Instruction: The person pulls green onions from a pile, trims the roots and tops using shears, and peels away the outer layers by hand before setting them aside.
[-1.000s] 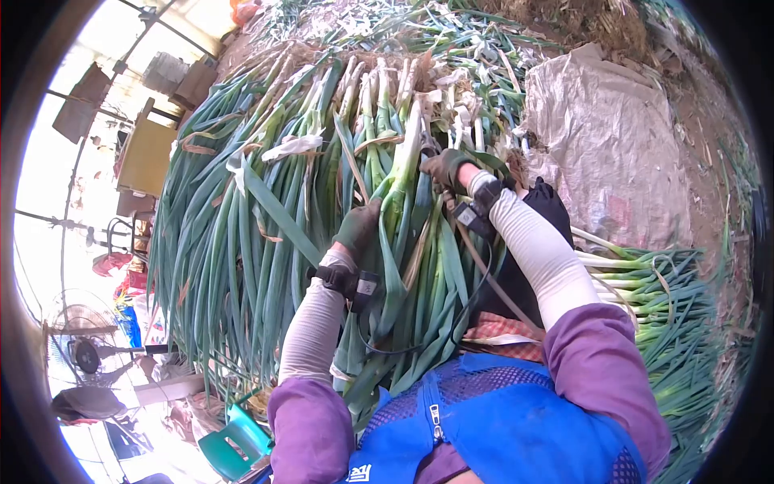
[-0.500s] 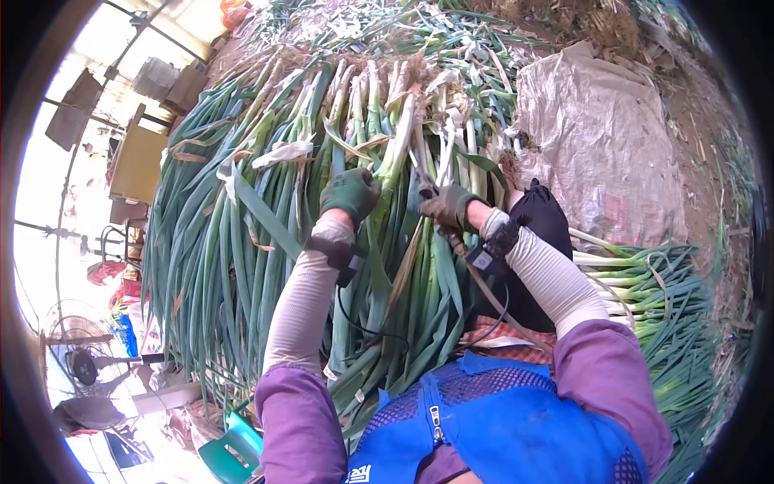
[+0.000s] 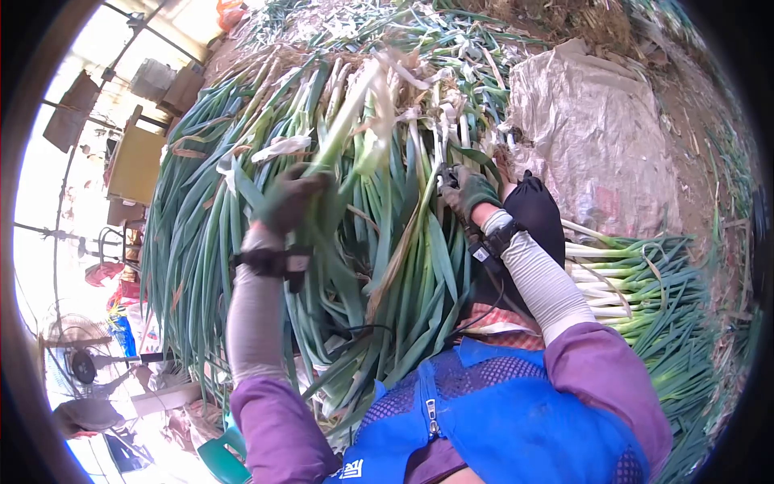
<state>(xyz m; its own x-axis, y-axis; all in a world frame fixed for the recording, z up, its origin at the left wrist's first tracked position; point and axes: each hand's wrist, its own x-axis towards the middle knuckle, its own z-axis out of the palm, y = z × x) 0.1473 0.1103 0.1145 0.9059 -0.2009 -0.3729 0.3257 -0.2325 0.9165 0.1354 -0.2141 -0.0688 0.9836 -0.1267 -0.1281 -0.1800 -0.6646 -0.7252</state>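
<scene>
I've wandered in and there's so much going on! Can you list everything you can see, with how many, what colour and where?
Big leek heap: too many to count, green and white, centre-left
Leek in the left hand: at least one, pale green, blurred
Second leek pile: uncounted, green and white, lower right
Dark tool: one, at the right hand
Large sheet: one, pale, upper right
Panel: one, yellowish, left
Fan: one, dark hub, lower left
Plastic seat: one, green, bottom left
Vest: one, blue, bottom
Sleeves: two, purple, bottom
Hands: two, dark green gloves; left hand centre-left, right hand centre-right
</scene>
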